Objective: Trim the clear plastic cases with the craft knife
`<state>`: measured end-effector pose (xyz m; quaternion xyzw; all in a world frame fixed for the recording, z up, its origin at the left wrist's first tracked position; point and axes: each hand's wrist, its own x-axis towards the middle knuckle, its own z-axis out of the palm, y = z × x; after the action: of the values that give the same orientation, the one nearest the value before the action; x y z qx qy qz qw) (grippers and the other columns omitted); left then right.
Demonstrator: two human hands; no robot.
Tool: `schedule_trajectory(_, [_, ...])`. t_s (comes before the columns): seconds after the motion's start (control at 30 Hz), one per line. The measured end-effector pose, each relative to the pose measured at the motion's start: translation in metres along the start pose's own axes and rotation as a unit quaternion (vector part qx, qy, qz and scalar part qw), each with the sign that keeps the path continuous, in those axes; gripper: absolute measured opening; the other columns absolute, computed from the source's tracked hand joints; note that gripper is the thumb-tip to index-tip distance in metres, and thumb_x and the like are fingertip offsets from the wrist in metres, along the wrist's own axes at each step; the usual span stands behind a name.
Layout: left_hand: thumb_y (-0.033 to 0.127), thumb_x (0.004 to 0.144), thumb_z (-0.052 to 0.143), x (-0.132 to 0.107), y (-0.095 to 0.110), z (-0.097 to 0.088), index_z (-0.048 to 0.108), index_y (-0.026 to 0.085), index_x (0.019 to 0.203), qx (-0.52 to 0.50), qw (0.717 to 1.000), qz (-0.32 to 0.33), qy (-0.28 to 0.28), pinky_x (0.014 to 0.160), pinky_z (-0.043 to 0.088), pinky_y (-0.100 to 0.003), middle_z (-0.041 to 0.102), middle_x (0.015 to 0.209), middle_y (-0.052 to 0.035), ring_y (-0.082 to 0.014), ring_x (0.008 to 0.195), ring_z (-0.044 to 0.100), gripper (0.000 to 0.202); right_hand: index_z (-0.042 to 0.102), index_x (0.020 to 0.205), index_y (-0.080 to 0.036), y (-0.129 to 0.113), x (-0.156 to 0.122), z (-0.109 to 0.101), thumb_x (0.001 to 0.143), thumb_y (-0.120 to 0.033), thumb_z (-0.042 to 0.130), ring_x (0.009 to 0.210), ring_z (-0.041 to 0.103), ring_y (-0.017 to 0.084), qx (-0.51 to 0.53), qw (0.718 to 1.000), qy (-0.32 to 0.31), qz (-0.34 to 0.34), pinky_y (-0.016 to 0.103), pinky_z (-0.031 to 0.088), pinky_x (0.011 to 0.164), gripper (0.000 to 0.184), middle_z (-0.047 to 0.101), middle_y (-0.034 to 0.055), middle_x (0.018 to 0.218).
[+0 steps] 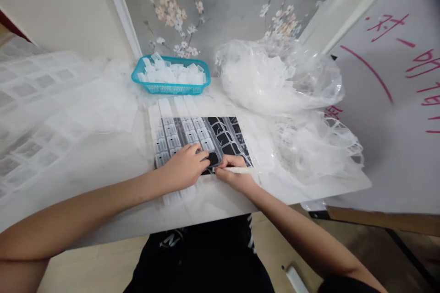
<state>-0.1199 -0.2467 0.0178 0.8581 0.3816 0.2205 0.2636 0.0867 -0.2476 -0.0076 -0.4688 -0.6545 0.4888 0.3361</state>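
My left hand (187, 165) lies over a black sheet (223, 139), its bent fingers on the left edge of a clear plastic frame (213, 159) with a dark middle. At the frame's right side, my right hand (235, 171) is closed round a slim white stick-like tool (240, 170). The tool's tip points left toward the frame and its exact kind is unclear. Rows of clear plastic pieces (173, 141) cover the left part of the sheet. To the right, outlines of empty frames (225, 138) show against the black.
A blue basket (172, 88) of small white translucent pieces stands at the back. Right of it sits a clear plastic bag (282, 78) of similar pieces. Loose clear plastic frames (312, 149) are heaped at the right edge, and translucent sheets (44, 100) at the left. A whiteboard (385, 146) leans at right.
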Motion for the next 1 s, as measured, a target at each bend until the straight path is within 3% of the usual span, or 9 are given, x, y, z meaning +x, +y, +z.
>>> schedule_trajectory(0.13, [0.022, 0.074, 0.069, 0.003, -0.006, 0.000, 0.065, 0.021, 0.070, -0.252, 0.954, -0.126, 0.103, 0.094, 0.042, -0.043, 0.068, 0.084, -0.0082, -0.0285, 0.097, 0.059, 0.006, 0.043, 0.055, -0.020, -0.002, 0.004, 0.000, 0.069, -0.021, 0.062, 0.050, 0.038, 0.009, -0.010, 1.000, -0.020, 0.001, 0.021, 0.027, 0.046, 0.024, 0.044, -0.0047, 0.051])
schedule_trajectory(0.23, [0.021, 0.077, 0.068, 0.007, -0.019, -0.016, 0.063, 0.019, 0.074, -0.476, 0.794, -0.255, 0.281, 0.082, 0.051, -0.034, 0.067, 0.078, -0.0056, -0.0215, 0.086, 0.065, 0.006, 0.042, 0.054, -0.019, -0.002, 0.003, 0.002, 0.068, -0.021, 0.062, 0.051, 0.037, 0.009, -0.044, 0.999, -0.021, -0.007, 0.021, 0.026, 0.047, 0.025, 0.042, -0.0049, 0.052])
schedule_trajectory(0.37, [0.014, 0.087, 0.051, 0.010, -0.024, -0.048, 0.054, 0.017, 0.078, -0.614, 0.581, -0.266, 0.463, 0.079, 0.056, -0.030, 0.064, 0.074, -0.0034, -0.0173, 0.086, 0.067, 0.010, 0.042, 0.053, -0.019, -0.003, -0.003, 0.004, 0.068, -0.020, 0.061, 0.053, 0.038, 0.009, -0.060, 0.998, 0.004, -0.009, 0.021, 0.029, 0.050, 0.024, 0.043, -0.0051, 0.053])
schedule_trajectory(0.43, [0.017, 0.088, 0.050, 0.013, -0.016, -0.061, 0.053, 0.018, 0.078, -0.651, 0.544, -0.256, 0.465, 0.079, 0.058, -0.036, 0.064, 0.073, -0.0031, -0.0206, 0.087, 0.068, 0.010, 0.043, 0.055, -0.019, -0.007, -0.004, 0.002, 0.068, -0.019, 0.062, 0.053, 0.041, 0.009, -0.043, 0.999, 0.006, -0.008, 0.021, 0.031, 0.050, 0.023, 0.045, -0.0050, 0.054])
schedule_trajectory(0.53, [0.024, 0.086, 0.053, 0.021, -0.001, -0.067, 0.055, 0.017, 0.079, -0.668, 0.564, -0.265, 0.407, 0.074, 0.059, -0.037, 0.064, 0.074, -0.0048, -0.0234, 0.083, 0.069, 0.010, 0.043, 0.060, -0.020, -0.014, 0.004, -0.009, 0.071, -0.023, 0.063, 0.049, 0.045, 0.010, 0.023, 0.999, 0.022, 0.014, 0.021, 0.033, 0.048, 0.023, 0.049, -0.0054, 0.054])
schedule_trajectory(0.63, [0.024, 0.081, 0.062, 0.034, 0.003, -0.058, 0.061, 0.015, 0.081, -0.647, 0.636, -0.279, 0.317, 0.060, 0.055, -0.028, 0.064, 0.076, -0.0058, -0.0203, 0.073, 0.067, 0.010, 0.041, 0.063, -0.022, -0.015, 0.020, -0.021, 0.073, -0.024, 0.063, 0.045, 0.049, 0.011, 0.070, 0.996, 0.031, 0.044, 0.022, 0.036, 0.046, 0.024, 0.054, -0.0052, 0.052])
schedule_trajectory(0.8, [0.023, 0.072, 0.073, 0.054, -0.011, -0.031, 0.071, 0.018, 0.084, -0.371, 0.901, -0.175, 0.143, 0.064, 0.048, -0.025, 0.067, 0.080, -0.0056, -0.0186, 0.074, 0.063, 0.012, 0.044, 0.065, -0.021, -0.001, 0.034, -0.026, 0.073, -0.021, 0.062, 0.048, 0.053, 0.012, 0.056, 0.998, 0.034, 0.026, 0.023, 0.040, 0.048, 0.020, 0.056, -0.0048, 0.054])
schedule_trajectory(0.87, [0.021, 0.076, 0.068, 0.057, -0.018, -0.022, 0.073, 0.021, 0.090, -0.209, 0.969, -0.096, 0.096, 0.078, 0.049, -0.031, 0.068, 0.092, -0.0055, -0.0215, 0.088, 0.063, 0.015, 0.044, 0.065, -0.021, 0.004, 0.033, -0.024, 0.075, -0.022, 0.061, 0.049, 0.052, 0.011, 0.055, 0.997, 0.045, 0.011, 0.023, 0.040, 0.050, 0.020, 0.056, -0.0050, 0.055])
schedule_trajectory(1.0, [0.021, 0.085, 0.053, 0.059, -0.026, -0.014, 0.069, 0.023, 0.109, 0.022, 0.999, -0.034, 0.011, 0.088, 0.047, -0.035, 0.063, 0.116, -0.0058, -0.0209, 0.094, 0.063, 0.028, 0.046, 0.063, -0.021, 0.008, 0.030, -0.024, 0.076, -0.024, 0.062, 0.049, 0.051, 0.011, 0.043, 0.998, 0.053, 0.010, 0.023, 0.039, 0.050, 0.021, 0.056, -0.0048, 0.054])
